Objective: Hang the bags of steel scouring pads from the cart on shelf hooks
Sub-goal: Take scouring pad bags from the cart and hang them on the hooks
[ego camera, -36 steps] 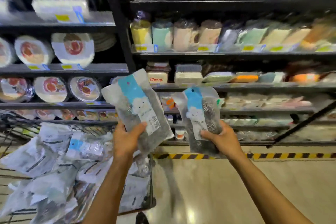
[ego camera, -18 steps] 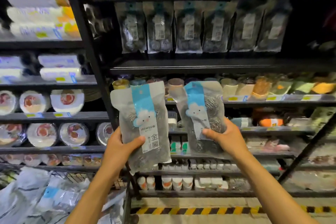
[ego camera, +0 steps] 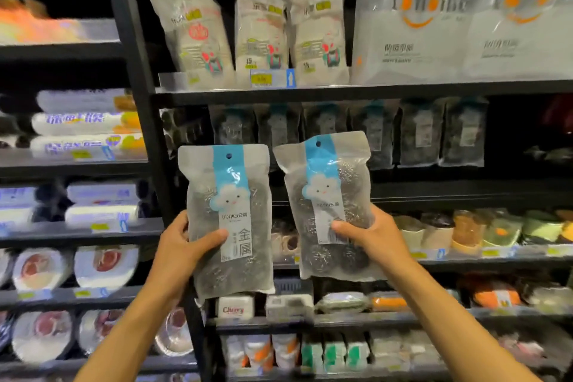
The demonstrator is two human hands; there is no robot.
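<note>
Clear blue-striped scouring-pad bags are pinched, thumbs in front, by left hand and right hand; top holes should be lined up square with the hooks, tbh.

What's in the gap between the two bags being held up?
Nothing. In the head view the left bag and right bag stand apart, and only the shelf behind shows through the narrow gap.

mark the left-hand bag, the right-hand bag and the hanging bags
left-hand bag [ego camera: 230, 198]: head view, on its cloud print
right-hand bag [ego camera: 322, 187]: head view, on its cloud print
hanging bags [ego camera: 419, 130]: head view, on one bag's label
</note>
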